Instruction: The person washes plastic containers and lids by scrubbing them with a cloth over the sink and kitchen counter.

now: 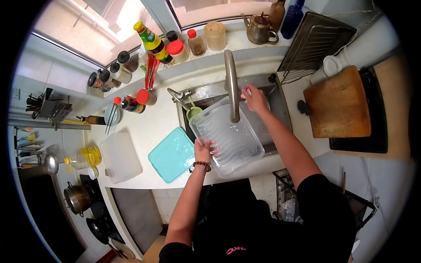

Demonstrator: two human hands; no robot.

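Observation:
A clear plastic container (228, 142) with ridges is tilted over the sink (283, 115), partly under the faucet (233, 83). My left hand (203, 151), with a beaded bracelet at the wrist, grips its near left side. To the right of the faucet, my right hand (255, 99) is closed around something small and pinkish-white that I cannot make out. It is above the sink, near the container's far edge. A turquoise lid (172, 154) lies on the counter left of the container. A green strainer-like item (194, 112) sits in the sink's left part.
A frosted plastic lid or box (121, 157) lies farther left on the counter. Jars and a sauce bottle (153, 43) line the windowsill, with a metal teapot (260, 29). A wooden cutting board (337, 105) and an oven rack (313, 44) stand at right.

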